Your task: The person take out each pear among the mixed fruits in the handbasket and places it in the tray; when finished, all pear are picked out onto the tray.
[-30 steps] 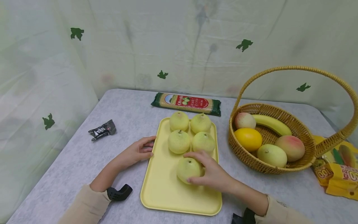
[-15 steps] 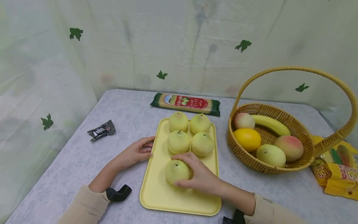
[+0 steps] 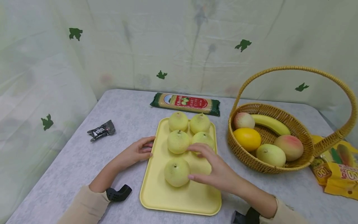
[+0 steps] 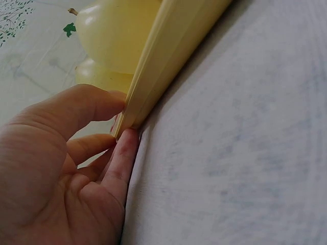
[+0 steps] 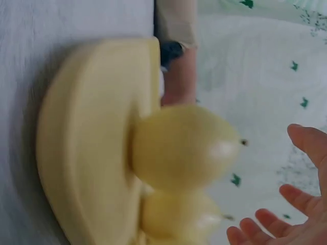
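Observation:
My left hand (image 3: 139, 152) rests at the left edge of the yellow tray (image 3: 162, 199); in the left wrist view its thumb and fingertips touch the outer side of the rim. Alone in the tray's third row, at the left, sits a pale green-yellow pear (image 3: 176, 172). Just right of that pear is my right hand (image 3: 215, 169), thumb and fingers spread apart, holding nothing. Its fingers overlap one pear (image 3: 202, 139) of the second row in the head view. Beside that one sits another pear (image 3: 178, 142), with two more pears (image 3: 200, 123) at the far end.
A wicker basket (image 3: 251, 161) with a tall handle stands at right, holding a banana (image 3: 271, 124), a yellow lemon-like fruit (image 3: 247, 139) and other fruit. Behind the tray lies a pasta packet (image 3: 185, 104). A black wrapped packet (image 3: 101, 130) lies left, yellow snack bags (image 3: 339, 177) far right.
My right hand moved the front pear leftward on the tray, let go of it and drew back to the right, fingers spreading. The left hand stayed at the tray's edge.

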A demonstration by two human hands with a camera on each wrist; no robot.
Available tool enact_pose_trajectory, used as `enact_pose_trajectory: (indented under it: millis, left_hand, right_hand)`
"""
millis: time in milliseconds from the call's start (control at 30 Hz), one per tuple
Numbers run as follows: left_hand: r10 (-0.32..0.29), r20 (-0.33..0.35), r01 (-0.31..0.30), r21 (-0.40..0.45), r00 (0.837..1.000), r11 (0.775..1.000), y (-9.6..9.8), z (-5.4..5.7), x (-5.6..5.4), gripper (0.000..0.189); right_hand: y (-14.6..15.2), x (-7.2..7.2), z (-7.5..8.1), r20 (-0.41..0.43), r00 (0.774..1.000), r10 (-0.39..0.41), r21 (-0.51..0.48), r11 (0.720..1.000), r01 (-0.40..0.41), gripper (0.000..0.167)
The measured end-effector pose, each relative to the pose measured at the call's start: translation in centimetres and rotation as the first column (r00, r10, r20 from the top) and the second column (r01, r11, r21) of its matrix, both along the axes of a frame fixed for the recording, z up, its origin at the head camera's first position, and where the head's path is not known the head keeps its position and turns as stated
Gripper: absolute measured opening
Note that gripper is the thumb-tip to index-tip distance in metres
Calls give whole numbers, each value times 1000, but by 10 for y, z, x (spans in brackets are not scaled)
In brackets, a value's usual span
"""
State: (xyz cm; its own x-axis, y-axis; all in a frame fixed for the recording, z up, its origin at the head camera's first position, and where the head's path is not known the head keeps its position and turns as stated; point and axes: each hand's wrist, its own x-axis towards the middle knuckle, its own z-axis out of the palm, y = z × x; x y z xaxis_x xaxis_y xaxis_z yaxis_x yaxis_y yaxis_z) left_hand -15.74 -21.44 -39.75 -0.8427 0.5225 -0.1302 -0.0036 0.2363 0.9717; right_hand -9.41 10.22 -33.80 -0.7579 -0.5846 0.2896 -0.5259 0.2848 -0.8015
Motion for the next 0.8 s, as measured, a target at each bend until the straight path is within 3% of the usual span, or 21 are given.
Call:
enact_pose_trajectory:
  millis: [67,167,400,633,800]
  left_hand:
    - [2,-2,-2,-2,1000,1000,0,0,0,66]
    - [3,-2,-3,-4,1000,1000,0,0,0,66]
    - [4,-10,-4,-10,1000,1000,0,0,0,66]
    - [9,-7,-10,-15,1000,1000,0,2,1,66]
    - [12,-4,-12,-15,1000,1000,1,3,2,66]
  right_hand:
    - [14,1,9,-109,993,-47,-12,999,46,64]
    - [38,3,19,-235,964,-129,-39,992,123,67]
    - [89,6,29,-404,858,-318,-149,948,282,59]
    - [121,9,23,-374,775,-509,-123,856,503,69]
    - [135,9,14,-290,743,-604,-33,782,623,69]
